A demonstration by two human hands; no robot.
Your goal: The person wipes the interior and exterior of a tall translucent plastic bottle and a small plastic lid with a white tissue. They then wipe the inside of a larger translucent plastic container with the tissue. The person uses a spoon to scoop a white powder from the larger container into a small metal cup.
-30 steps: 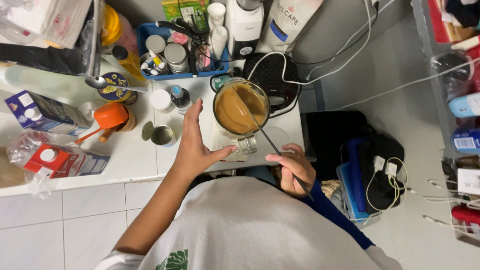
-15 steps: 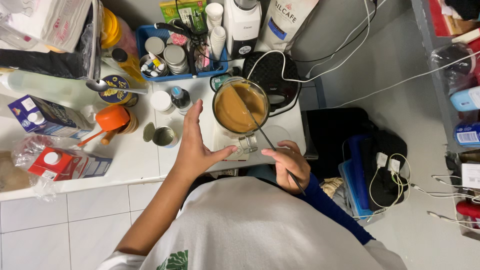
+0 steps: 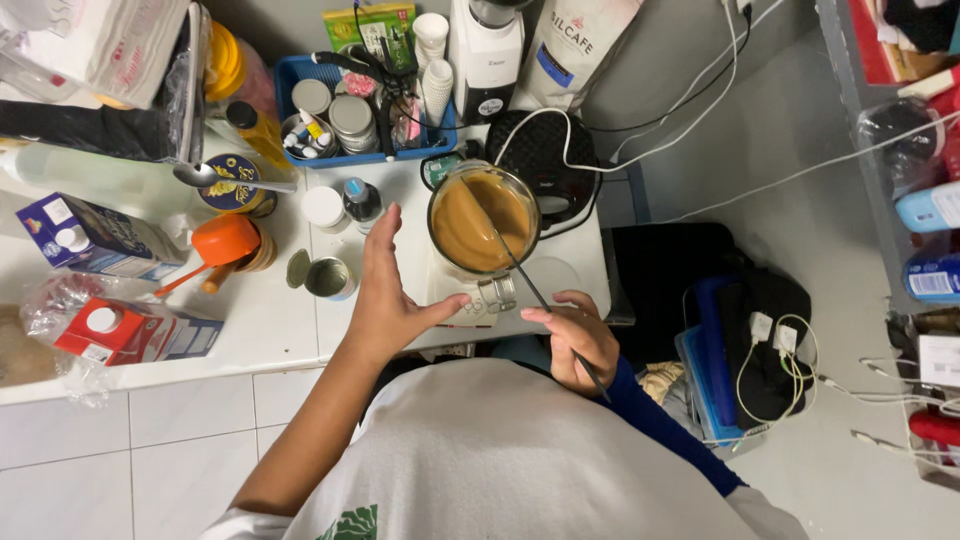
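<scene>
Overhead view of a white worktop (image 3: 260, 330). A glass jug (image 3: 484, 222) filled with tan, creamy liquid stands near the centre of the worktop, its handle pointing toward 6 o'clock. The right hand (image 3: 577, 335), at 5 o'clock from the jug, is closed around the upper end of a long thin stirrer (image 3: 520, 270), whose lower end dips into the liquid. The left hand (image 3: 388, 295), at 8 o'clock from the jug, is open with fingers spread and the thumb extended toward the jug's base; whether it touches the jug cannot be told. An opened tin can (image 3: 328, 277) lies just beside this hand at 9 o'clock. A blue tray (image 3: 300, 75) of small tins sits at 11 o'clock from the jug. A red carton (image 3: 130, 333) rests at the worktop's near edge, well apart from both hands.
</scene>
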